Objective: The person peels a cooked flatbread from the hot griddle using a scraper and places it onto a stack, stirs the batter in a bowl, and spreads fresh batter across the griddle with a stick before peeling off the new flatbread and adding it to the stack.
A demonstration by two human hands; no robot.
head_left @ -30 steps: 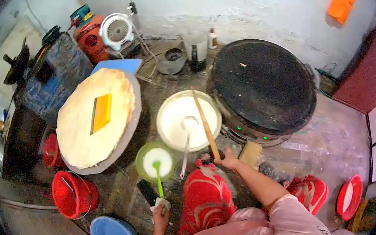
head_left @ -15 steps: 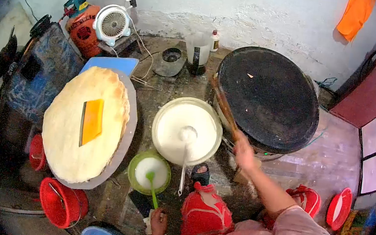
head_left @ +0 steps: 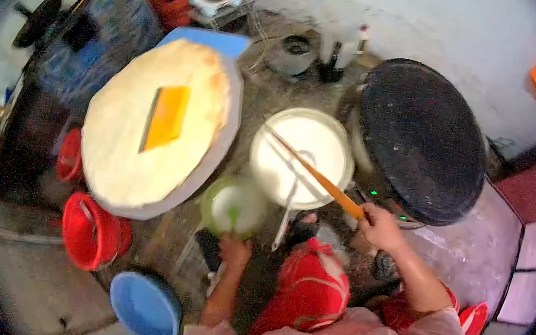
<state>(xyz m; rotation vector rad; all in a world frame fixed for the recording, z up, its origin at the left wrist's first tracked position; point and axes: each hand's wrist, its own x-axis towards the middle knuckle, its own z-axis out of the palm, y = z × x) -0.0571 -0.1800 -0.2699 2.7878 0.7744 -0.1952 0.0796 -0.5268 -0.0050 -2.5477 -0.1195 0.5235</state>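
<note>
Stick Held Over the White Pail

From where I stand, the right hand has its fingers wrapped round the broad end of a wooden stick, which slants across the mouth of a white pail towards its far-left rim. Whether the tip touches the pale liquid inside, I can't tell. A ladle leans there too, its handle out over the near rim.

The left hand is at the near edge of a green bowl, beside a green utensil; it's blurred, and I can't make out whether those fingers are closed on anything.

The pail sits mid-floor, well in from the wall edge. Right of it, nearer that edge, stands a round black griddle, its top bare of batter.

I'd judge the step in hand to be readying the stick and the bowl's utensil. Moving the stick from here would call for a steady right grip, clear of ladle and rim; the left would need a sure hold before lifting anything.
</note>
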